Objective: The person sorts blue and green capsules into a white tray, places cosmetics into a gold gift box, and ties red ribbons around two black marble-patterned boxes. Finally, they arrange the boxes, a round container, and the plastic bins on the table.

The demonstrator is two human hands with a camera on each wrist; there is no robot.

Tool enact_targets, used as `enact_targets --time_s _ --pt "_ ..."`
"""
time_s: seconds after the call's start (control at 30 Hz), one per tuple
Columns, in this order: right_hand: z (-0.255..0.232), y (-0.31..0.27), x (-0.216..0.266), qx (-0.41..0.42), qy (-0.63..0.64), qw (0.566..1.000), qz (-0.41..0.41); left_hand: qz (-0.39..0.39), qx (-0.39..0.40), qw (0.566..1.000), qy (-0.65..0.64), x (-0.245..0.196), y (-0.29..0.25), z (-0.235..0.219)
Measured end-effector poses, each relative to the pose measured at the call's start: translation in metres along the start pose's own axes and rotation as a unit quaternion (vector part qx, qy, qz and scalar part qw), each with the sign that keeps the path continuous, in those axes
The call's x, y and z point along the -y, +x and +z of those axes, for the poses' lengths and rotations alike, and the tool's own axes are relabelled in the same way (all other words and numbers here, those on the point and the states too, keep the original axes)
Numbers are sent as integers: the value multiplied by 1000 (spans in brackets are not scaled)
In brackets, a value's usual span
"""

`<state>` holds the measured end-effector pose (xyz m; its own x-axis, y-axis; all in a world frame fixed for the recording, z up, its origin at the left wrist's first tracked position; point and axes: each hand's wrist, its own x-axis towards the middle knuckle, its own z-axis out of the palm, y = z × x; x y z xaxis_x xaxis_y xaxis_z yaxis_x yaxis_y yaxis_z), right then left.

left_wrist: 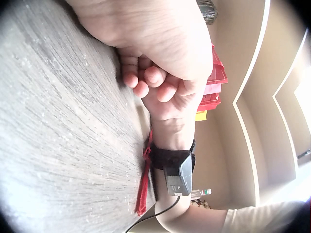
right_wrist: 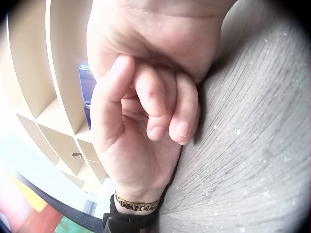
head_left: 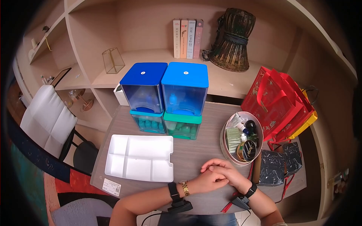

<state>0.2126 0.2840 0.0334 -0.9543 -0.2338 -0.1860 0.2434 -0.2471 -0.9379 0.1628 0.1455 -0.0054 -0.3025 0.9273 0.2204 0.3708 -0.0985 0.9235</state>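
My two hands lie clasped together near the table's front edge. The left hand (head_left: 206,183), with a gold watch (head_left: 185,188) at its wrist, sits against the right hand (head_left: 235,177), whose fingers lie over it. Seen from the wrist cameras, the fingers are loosely curled into one another, and no object shows between them. Just beyond the hands stands an oval tub (head_left: 225,152) with bottles, a green pack and a round black-and-gold case (head_left: 246,150). A white divided tray (head_left: 140,177) lies to the left of the hands.
Behind the tray, two blue-lidded boxes (head_left: 185,75) stand on two green-topped ones (head_left: 182,119). Red gift bags (head_left: 277,101) and black marbled boxes (head_left: 272,167) are at the right. Shelving with several books (head_left: 187,39) and a woven drum-shaped basket (head_left: 232,41) rises behind.
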Motion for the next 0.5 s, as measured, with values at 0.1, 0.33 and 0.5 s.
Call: enact_targets --time_s 0.1,0.33,0.5 --pt "0 0 0 -2 -1 1000 2 2 -5 1000 1 -3 0 -1" --pt "0 0 0 -2 -5 1000 2 0 1 1000 -1 0 0 0" --pt "1 0 1 -3 -7 1000 6 1 2 1000 -3 0 0 0"
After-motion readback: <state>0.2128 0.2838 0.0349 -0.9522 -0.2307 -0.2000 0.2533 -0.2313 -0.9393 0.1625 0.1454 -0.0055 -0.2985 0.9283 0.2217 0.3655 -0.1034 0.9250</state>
